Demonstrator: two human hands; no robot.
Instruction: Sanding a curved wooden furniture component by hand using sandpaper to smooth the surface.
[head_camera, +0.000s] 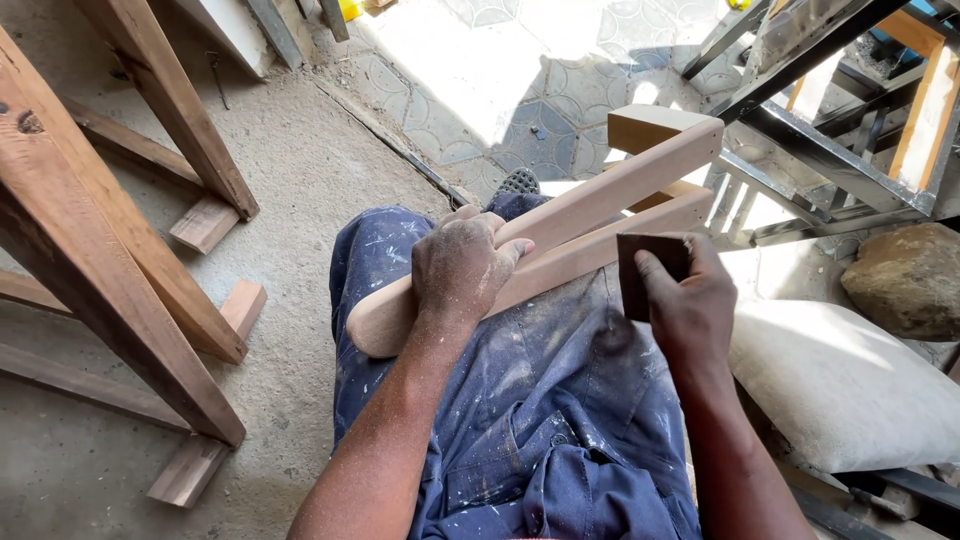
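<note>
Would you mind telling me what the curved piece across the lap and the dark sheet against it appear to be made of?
The curved piece, gripped by the left hand, looks like bare, smooth-sanded wood: pale tan, faint grain, no gloss. The dark sheet, pressed on it by the right hand, is thin, matte and brown, probably sandpaper, though its grit is not visible.

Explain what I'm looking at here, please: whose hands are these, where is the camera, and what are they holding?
This is one picture from a camera worn on a person's head, looking down at their own lap and hands. No machine is involved. The person sits in paint-flecked blue overalls. The left hand grips a pale wooden piece made of two long smooth bars lying across the lap. The right hand presses a dark square of sandpaper against the lower bar. To the left stands a rough wooden frame on a concrete floor. To the right lie a white cushion and a rock.
</note>
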